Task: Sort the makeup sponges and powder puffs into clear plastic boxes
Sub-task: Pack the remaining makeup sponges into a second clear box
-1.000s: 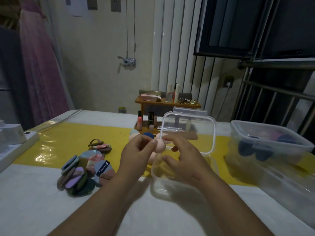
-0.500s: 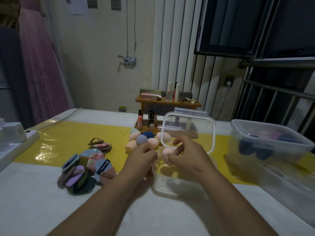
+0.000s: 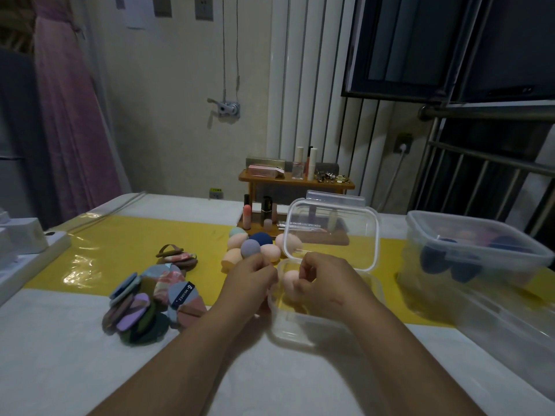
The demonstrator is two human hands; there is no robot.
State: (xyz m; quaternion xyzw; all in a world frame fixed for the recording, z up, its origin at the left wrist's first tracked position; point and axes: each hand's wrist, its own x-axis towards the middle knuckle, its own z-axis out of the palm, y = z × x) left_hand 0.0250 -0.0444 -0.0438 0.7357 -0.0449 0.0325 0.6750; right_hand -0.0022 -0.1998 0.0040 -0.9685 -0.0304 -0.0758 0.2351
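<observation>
Forearms stretch in from the near edge across the white tabletop (image 3: 60, 355), and both hands meet at the small clear box (image 3: 300, 328). The right hand (image 3: 327, 280) has its fingers curled round a pink sponge (image 3: 289, 279), thumb and fingertips pinching it just inside the box's open mouth. The left hand (image 3: 252, 277) sits curled against the box's left rim, knuckles up. Whether it grips the rim or holds anything, I cannot tell. The box's hinged lid (image 3: 332, 232) stands upright behind the hands.

Off to the left lies a heap of flat powder puffs (image 3: 150, 298) in purple, grey, green and pink, overlapping on the edge of the yellow runner (image 3: 120, 244). A smaller stack of puffs (image 3: 177, 256) sits just beyond it.

Right behind the left hand is a loose cluster of sponges (image 3: 255, 244): peach, grey, navy and mint, all touching one another on the runner.

Over on the right, a larger clear tub (image 3: 474, 244) holds dark blue pieces along with some pinkish ones, blurred through the plastic. It rests on top of another clear container (image 3: 510, 325).

At the far edge stands a wooden shelf (image 3: 295, 181) with bottles and tubes of cosmetics on and under it.
</observation>
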